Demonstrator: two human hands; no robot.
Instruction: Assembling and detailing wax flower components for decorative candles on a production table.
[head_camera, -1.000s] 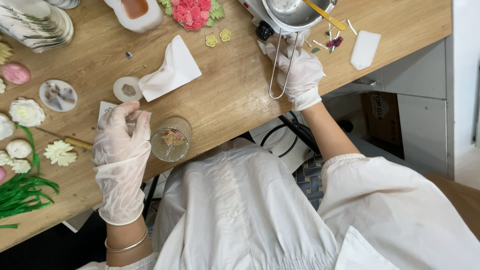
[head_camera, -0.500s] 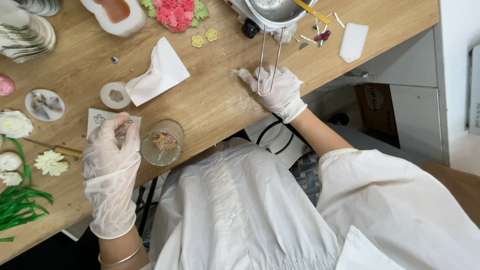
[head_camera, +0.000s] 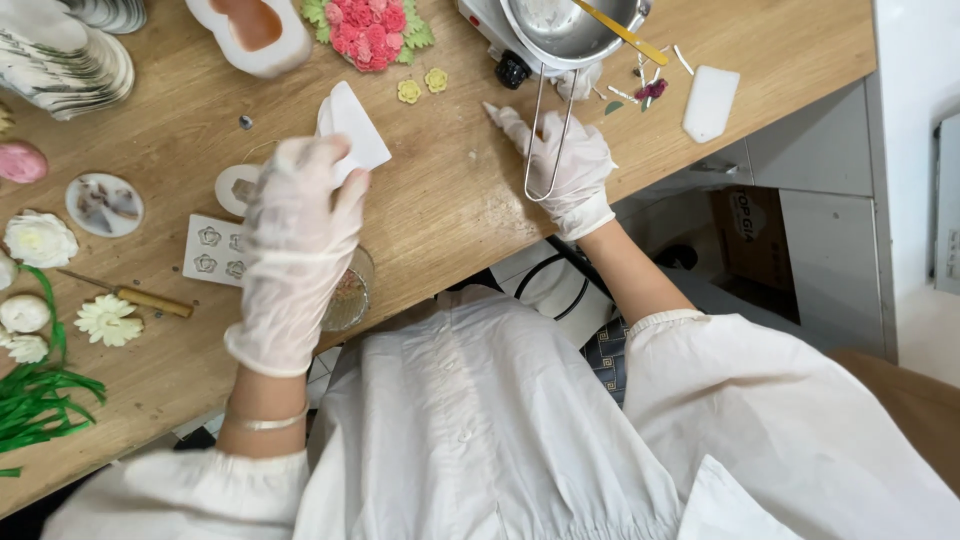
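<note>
Two hands in thin translucent gloves are seen over a light wooden tabletop (head_camera: 450, 210). The left hand (head_camera: 295, 235) is held above a small clear glass cup (head_camera: 348, 295) near the table's front edge, its fingers reaching to a folded white tissue (head_camera: 352, 125) and closed lightly on its lower corner; whether the tissue is truly pinched cannot be told. Just left of that hand, a flat white mould with flower-shaped cavities (head_camera: 212, 250) and a small roll of white tape (head_camera: 232, 187) are laid on the wood. The right hand (head_camera: 560, 165) is spread flat on the table, fingers extended, beneath the long wire handle (head_camera: 548, 135) of a round metal pot (head_camera: 570, 25) that is set on a small burner (head_camera: 490, 30). A yellow stick (head_camera: 620, 30) is rested across the pot's rim. Pale wax flowers (head_camera: 40, 240) and green strips (head_camera: 40, 400) are scattered at the far left, and a pink flower cluster with green leaves (head_camera: 365, 30) is placed at the top.
</note>
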